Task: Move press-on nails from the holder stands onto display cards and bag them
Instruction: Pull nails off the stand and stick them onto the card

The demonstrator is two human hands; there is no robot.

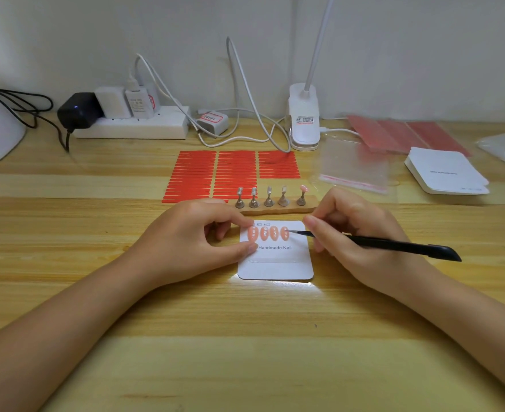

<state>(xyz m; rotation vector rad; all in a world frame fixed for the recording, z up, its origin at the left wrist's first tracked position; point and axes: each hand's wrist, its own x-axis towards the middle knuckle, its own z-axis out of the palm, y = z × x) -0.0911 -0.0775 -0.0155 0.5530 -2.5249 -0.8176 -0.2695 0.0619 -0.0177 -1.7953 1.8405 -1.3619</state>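
Note:
A white display card [275, 264] marked "Handmade Nail" lies on the table with several pink press-on nails [269, 233] in a row along its top. My left hand [194, 236] pinches the card's left edge between thumb and forefinger. My right hand [355, 230] grips black tweezers [394, 244], whose tip touches the rightmost nail. Behind the card a wooden base [278, 207] carries several metal holder stands; the rightmost stand bears one pink nail [304, 188], the others look bare.
Red adhesive strip sheets [215, 173] lie behind the stands. Clear bags [353, 168], a stack of white cards [446, 173] and pink sheets [394, 133] sit at the right. A clip lamp [304, 120], power strip [132, 124] and cables line the back wall.

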